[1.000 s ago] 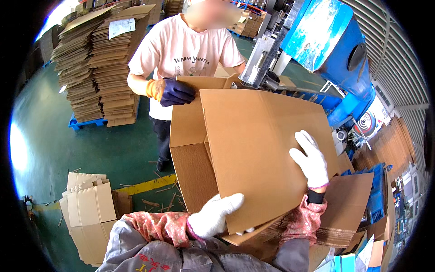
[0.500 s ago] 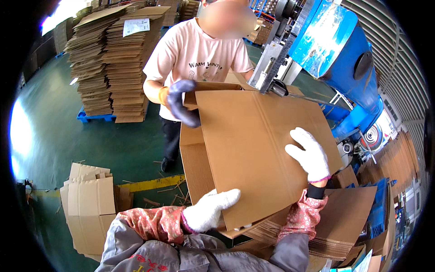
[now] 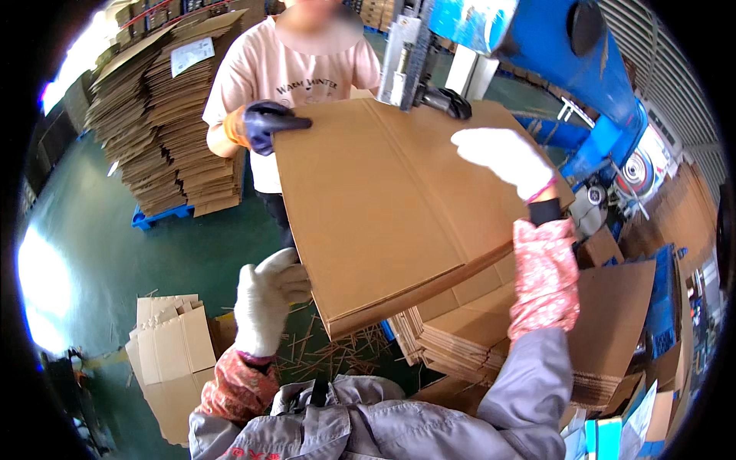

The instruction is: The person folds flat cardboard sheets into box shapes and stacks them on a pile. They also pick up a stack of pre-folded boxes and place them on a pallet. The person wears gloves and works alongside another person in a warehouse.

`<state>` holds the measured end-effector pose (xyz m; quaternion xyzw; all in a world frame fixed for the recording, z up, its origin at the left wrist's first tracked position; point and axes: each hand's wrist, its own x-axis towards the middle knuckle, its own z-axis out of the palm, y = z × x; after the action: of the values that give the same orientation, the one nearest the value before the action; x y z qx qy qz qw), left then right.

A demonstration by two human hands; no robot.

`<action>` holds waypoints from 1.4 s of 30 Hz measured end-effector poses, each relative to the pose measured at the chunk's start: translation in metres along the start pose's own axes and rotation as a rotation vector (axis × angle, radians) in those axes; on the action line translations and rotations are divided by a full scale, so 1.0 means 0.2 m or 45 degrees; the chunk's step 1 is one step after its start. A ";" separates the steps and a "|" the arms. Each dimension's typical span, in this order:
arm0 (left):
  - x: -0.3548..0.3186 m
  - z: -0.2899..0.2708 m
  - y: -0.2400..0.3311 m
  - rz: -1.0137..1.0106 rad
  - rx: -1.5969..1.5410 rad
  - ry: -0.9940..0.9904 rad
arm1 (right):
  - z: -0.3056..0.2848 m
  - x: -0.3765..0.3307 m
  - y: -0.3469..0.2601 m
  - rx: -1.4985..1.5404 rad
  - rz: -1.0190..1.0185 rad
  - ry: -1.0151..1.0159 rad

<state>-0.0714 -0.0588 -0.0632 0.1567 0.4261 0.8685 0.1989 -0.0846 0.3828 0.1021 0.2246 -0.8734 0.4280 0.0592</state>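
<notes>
A brown cardboard box (image 3: 368, 207) lies folded nearly flat in front of me, its far edge under the metal head of a blue machine (image 3: 402, 69). My left hand (image 3: 264, 303), in a white knit glove, is at the box's left edge. Its fingers are bent toward the edge, with the thumb apart. My right hand (image 3: 502, 157), gloved in white too, rests with outstretched fingers on the panel's far right part. Across from me, a co-worker's dark-gloved hand (image 3: 268, 126) holds the far left corner.
Folded cardboard sheets (image 3: 452, 337) are stacked below the box at the right. Tall cardboard stacks (image 3: 169, 123) stand on a blue pallet (image 3: 161, 217) at the far left. More cardboard pieces (image 3: 172, 353) lie on the green floor, near scattered scraps (image 3: 337, 345).
The raised panel has come down, and the gap at the box's left side has closed. My left hand has moved left off the near corner. The co-worker's hand has gripped the far corner.
</notes>
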 end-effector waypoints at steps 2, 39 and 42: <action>-0.09 -0.20 -0.04 -0.062 -0.087 0.297 | -0.16 -0.15 -0.01 -1.260 -0.167 0.126; -0.25 -0.13 -0.26 -0.225 -0.081 0.161 | -0.27 -1.18 0.76 0.865 0.656 2.098; -0.25 -0.11 -0.27 -0.253 -0.039 0.151 | -0.29 -1.17 0.78 0.857 0.606 2.054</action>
<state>-0.0266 -0.0681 -0.1243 0.0591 0.4373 0.8586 0.2608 0.0490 0.5903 -0.0441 -0.3246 -0.4186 0.6892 0.4944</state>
